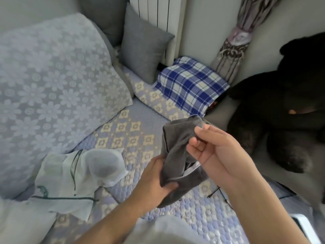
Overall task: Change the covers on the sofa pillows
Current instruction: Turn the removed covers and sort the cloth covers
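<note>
A dark grey pillow cover [177, 154] hangs bunched above the quilted sofa seat, its zipper edge showing pale near the bottom. My left hand [154, 180] grips its lower part, thumb across the cloth. My right hand [216, 148] pinches its upper edge between thumb and fingers. A white cover with thin green lines [70, 184] lies crumpled on the seat to the left. A grey pillow [144, 48] leans upright at the back. A large pillow in a pale floral cover [52, 88] fills the left side.
A blue plaid pillow [190, 85] lies in the back corner on the patterned quilt [126, 131]. A big dark plush toy [281, 106] sits at the right. A radiator [158, 13] and a tied curtain [235, 48] stand behind.
</note>
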